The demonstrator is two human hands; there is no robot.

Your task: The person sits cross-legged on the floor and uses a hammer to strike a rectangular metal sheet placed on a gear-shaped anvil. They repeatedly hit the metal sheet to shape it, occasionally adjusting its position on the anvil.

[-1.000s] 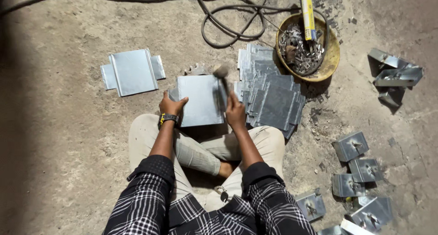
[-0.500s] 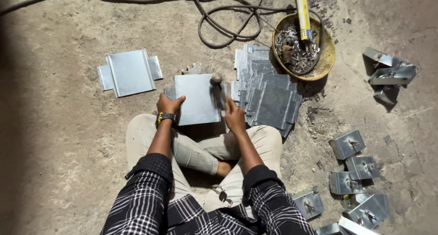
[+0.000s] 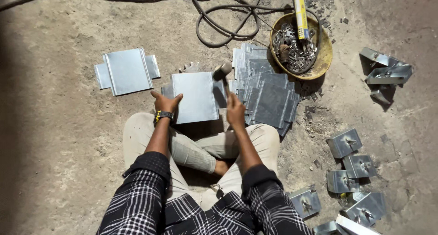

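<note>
Head view, looking straight down: a flat metal sheet [image 3: 196, 97] lying on the dirt floor [image 3: 59, 148] just ahead of crossed legs, centred between both hands. Left hand [image 3: 165, 102] pressed on the sheet's left edge, thumb and fingers spread open, a watch [image 3: 163, 115] at the wrist. Right hand [image 3: 236, 111] curled shut around the handle of a hammer [image 3: 222, 73], fingers wrapped tight, the head hovering at the sheet's upper right corner; whether touching the metal, cannot tell. Just right of the sheet, a fanned stack of sheets [image 3: 264, 86], its near edge almost meeting the hammer. Well to the left, a folded panel [image 3: 127, 71] lying apart. Beyond the stack, a round yellow bowl [image 3: 325, 57] full of small metal bits, a yellow tool standing in it. Dark cable [image 3: 219, 16] looped along the top. Far right and lower right, scattered bent brackets [image 3: 351, 159].
</note>
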